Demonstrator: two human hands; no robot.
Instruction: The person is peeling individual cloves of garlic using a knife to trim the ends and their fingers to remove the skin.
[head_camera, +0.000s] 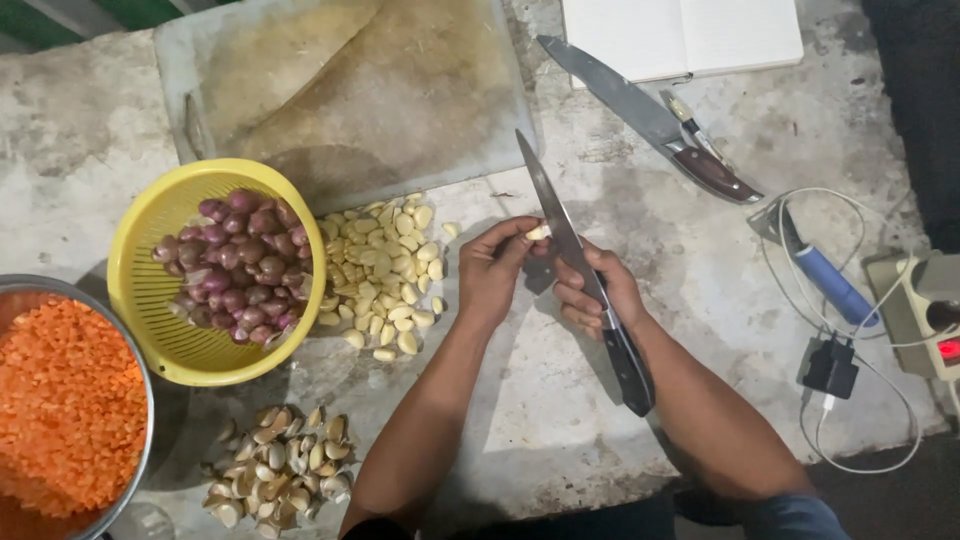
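My left hand (495, 268) pinches a small pale garlic clove (539, 232) between thumb and fingertips. My right hand (598, 292) grips a long kitchen knife (557, 215) by its dark handle, with the blade pointing away from me and its edge against the clove. Just left of my hands lies a pile of peeled garlic cloves (385, 272). A heap of unpeeled cloves and skins (282, 468) sits nearer me on the stone worktop (640, 180).
A yellow colander (160, 225) holds purple shallots (240, 265). A metal bowl of orange lentils (65, 400) is at the left edge. A stained cutting board (360, 80), a second knife (645, 115), an open notebook (680, 35), a blue tool (825, 275) and a power strip (925, 320) with cables lie beyond and right.
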